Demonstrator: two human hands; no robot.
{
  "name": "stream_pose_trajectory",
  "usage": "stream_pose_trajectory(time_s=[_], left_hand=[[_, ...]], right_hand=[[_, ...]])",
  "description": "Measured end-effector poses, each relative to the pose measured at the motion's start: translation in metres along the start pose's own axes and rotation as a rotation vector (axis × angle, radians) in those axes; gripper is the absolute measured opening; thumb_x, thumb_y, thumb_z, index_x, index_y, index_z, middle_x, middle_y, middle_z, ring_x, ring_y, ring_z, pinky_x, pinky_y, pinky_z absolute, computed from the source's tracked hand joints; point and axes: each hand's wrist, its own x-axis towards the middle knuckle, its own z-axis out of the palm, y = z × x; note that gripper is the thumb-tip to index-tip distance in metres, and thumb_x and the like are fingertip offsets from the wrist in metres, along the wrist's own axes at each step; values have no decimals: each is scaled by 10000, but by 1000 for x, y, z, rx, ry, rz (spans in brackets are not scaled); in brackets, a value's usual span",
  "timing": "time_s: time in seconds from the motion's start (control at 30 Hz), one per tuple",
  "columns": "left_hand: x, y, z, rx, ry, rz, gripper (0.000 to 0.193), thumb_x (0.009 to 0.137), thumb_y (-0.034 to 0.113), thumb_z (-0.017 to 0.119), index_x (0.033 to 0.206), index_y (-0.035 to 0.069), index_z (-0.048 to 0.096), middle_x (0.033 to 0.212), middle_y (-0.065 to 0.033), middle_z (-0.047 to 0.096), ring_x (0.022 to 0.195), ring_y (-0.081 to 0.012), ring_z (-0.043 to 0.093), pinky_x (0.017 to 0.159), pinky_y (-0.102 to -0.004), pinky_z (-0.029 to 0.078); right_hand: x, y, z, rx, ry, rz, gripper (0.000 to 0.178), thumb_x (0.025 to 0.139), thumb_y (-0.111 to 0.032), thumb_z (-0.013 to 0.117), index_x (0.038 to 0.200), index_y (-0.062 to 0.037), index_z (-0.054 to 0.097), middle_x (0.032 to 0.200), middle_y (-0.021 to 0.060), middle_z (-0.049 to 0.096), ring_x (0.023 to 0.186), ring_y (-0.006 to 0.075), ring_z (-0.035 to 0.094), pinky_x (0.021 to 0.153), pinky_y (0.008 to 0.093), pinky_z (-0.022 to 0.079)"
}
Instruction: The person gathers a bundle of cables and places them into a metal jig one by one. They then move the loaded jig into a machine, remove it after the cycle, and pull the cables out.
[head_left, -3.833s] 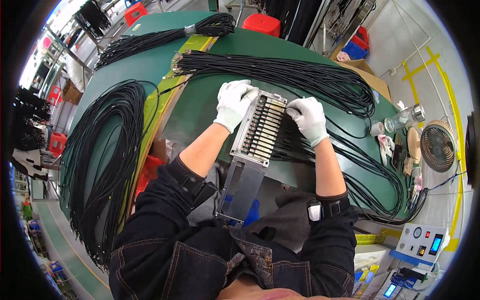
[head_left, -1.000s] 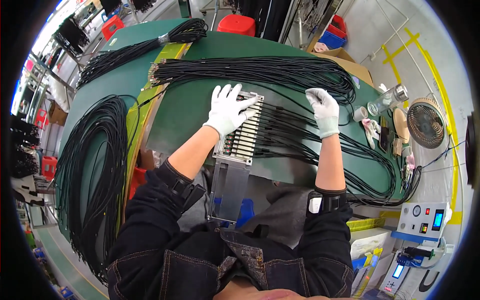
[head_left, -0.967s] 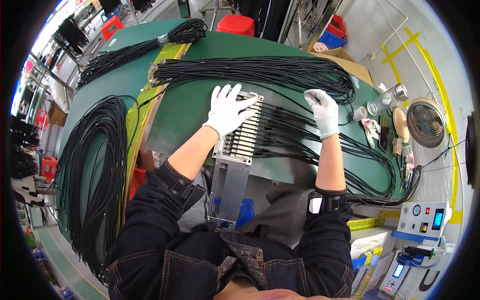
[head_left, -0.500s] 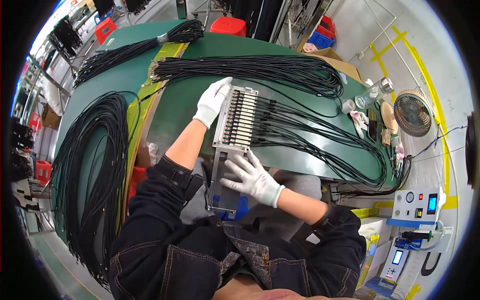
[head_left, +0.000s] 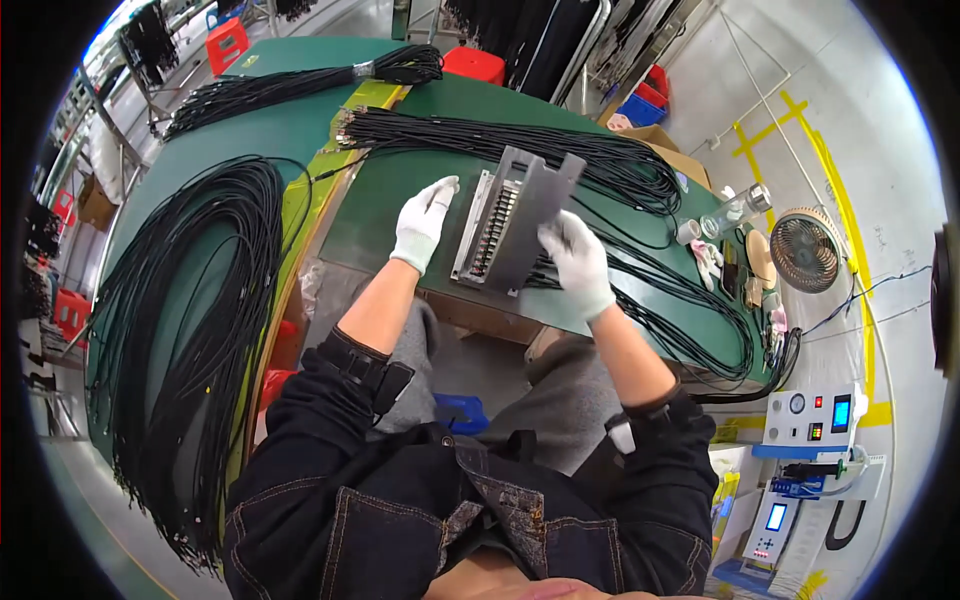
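A metal fixture [head_left: 471,228] lies on the green table ahead of me, with a row of cable connectors [head_left: 496,232] set in it. Over its right part stands a flat dark grey cover plate [head_left: 536,222], tilted and slightly blurred. My right hand [head_left: 580,265], in a white glove, grips the plate's right edge; its fingertips are partly hidden. My left hand [head_left: 424,222], also gloved, hovers just left of the fixture, fingers stretched and nothing in them. Black cables [head_left: 690,338] run right from the connectors, their near ends hidden by the plate and right hand.
Bundles of black cables lie at the back [head_left: 520,135], far left [head_left: 300,92] and left [head_left: 240,200]. A glass bottle [head_left: 735,212] and a small fan [head_left: 805,250] stand on the right. Lower right is a white device [head_left: 808,418] with a screen.
The dark plate has swung from below the fixture, near my lap, up over its right part. My right hand has moved up and right and now grips it; my left has come off the fixture.
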Motion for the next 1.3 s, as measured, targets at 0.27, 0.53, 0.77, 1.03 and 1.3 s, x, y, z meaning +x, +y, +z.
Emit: stream_pose_trajectory(time_s=[0.27,0.53,0.77,1.03,1.3], left_hand=[[-7,5,-9,-56,-47,-36,318,1014,205,526,1215,-9,648,1134,-113,698,1075,-170,637,991,-285,455],[-6,40,-2,-130,-131,-44,352,1020,197,503,1233,-66,604,1205,-176,650,1116,-252,625,1030,-349,459],[0,24,-14,-265,-226,-35,431,1057,221,408,1350,-84,487,1367,-192,536,1273,-273,522,1124,-378,375],[-15,18,-5,-169,-220,-45,414,1060,206,411,1337,-91,495,1366,-179,539,1258,-264,534,1108,-369,397],[-34,5,16,-190,-245,-105,411,1054,209,437,1328,-90,507,1342,-176,559,1232,-254,554,1091,-365,413]], right_hand=[[10,42,-10,70,-209,138,356,917,-120,647,1234,33,594,1089,112,690,1015,162,654,902,279,498],[-202,88,-189,67,366,589,441,905,-172,666,1294,16,574,1194,106,656,1055,192,638,918,310,494],[-599,108,-299,-851,817,1418,375,819,-293,705,1058,-4,721,895,92,725,814,191,675,710,312,519],[-717,111,-259,-111,1460,1754,622,818,-471,693,1304,-92,611,1129,119,703,998,286,670,813,378,534],[-750,137,-265,-568,1719,1273,605,896,-466,642,1331,-51,575,1222,159,640,1080,299,617,930,349,477]])
